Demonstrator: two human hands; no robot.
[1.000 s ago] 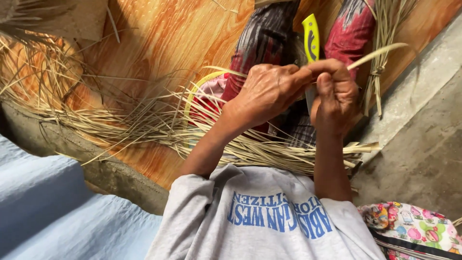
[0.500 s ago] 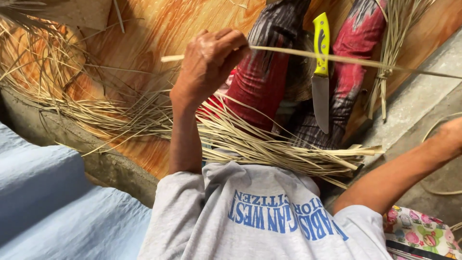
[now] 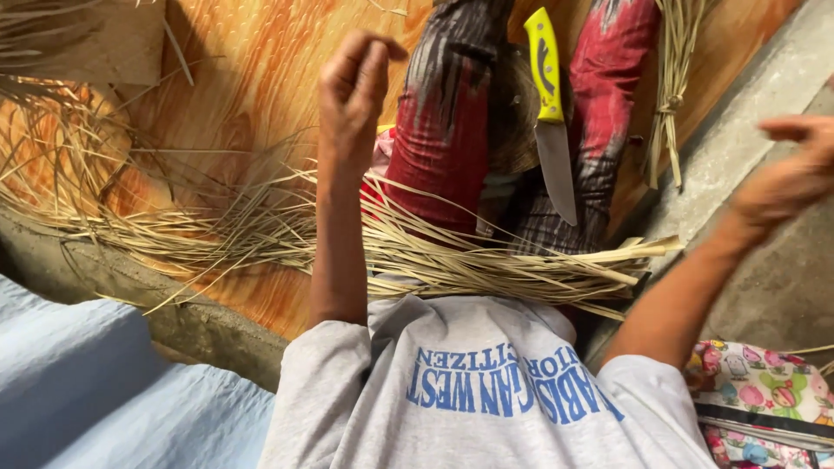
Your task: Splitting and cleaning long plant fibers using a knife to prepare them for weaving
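— Below the raised left hand (image 3: 356, 87), what lies across the lap?
— A bundle of dry straw strips (image 3: 486, 260), well under both hands. Left fingers are curled loosely; whether they pinch anything, I cannot tell.
— And the right hand (image 3: 795, 169)?
— Flung out sideways, blurred, its grip unclear. Between the hands, a yellow-handled knife (image 3: 549, 113) stands blade down.

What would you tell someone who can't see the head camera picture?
A person sits with both arms spread wide, left hand raised and right hand out to the side. Long dry straw strips lie across the lap, and a yellow-handled knife stands between the knees, blade down.
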